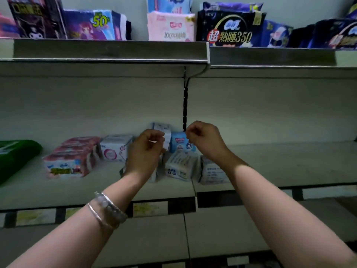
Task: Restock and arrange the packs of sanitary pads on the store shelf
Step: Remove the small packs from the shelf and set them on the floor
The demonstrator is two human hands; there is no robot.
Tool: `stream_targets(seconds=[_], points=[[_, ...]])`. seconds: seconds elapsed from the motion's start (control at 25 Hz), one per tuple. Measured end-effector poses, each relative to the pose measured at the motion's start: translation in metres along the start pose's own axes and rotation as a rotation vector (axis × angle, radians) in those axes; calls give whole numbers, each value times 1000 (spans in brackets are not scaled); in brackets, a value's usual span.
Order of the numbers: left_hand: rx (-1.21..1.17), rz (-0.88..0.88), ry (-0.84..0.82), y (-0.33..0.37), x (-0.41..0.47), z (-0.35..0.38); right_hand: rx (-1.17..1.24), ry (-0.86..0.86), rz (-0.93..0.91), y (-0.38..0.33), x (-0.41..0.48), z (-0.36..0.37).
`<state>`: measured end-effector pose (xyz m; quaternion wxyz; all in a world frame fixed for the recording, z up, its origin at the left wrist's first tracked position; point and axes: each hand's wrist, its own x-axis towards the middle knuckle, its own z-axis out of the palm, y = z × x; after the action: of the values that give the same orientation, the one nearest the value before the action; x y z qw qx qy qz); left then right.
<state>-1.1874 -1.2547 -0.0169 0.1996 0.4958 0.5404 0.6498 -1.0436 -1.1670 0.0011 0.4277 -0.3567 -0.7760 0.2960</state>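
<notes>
Left hand: fingers curled, in front of the white pack; cannot tell whether it grips.
Right hand: curled narrow, holding nothing, just beside the blue pack.
Packs: standing on the middle shelf.

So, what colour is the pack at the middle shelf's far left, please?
The pack is green; head view.

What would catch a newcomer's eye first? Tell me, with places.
The left hand and right hand, fingers curled, hover close together by white-and-blue plastic pad packs at the centre of the middle shelf. On the upper shelf, right of centre, a glossy black pack with gold-and-white lettering stands out.
</notes>
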Motion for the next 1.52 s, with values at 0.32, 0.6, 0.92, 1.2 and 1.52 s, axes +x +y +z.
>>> stream_targets(seconds=[0.32, 0.6, 0.92, 1.2, 1.52], points=[[18, -71, -71, -41, 82, 12, -520, -217, 157, 67, 118, 43], [78, -124, -147, -78, 109, 16, -903, -406, 168, 122, 146, 76], [80, -144, -179, -84, 105, 19, -1056, -354, 199, 115, 143, 67], [102, -137, -160, -69, 88, 28, -842, -233, 110, 30, 125, -6], [-41, -84, -204, -20, 22, 34, -381, -410, 51, -34, 31, -49]])
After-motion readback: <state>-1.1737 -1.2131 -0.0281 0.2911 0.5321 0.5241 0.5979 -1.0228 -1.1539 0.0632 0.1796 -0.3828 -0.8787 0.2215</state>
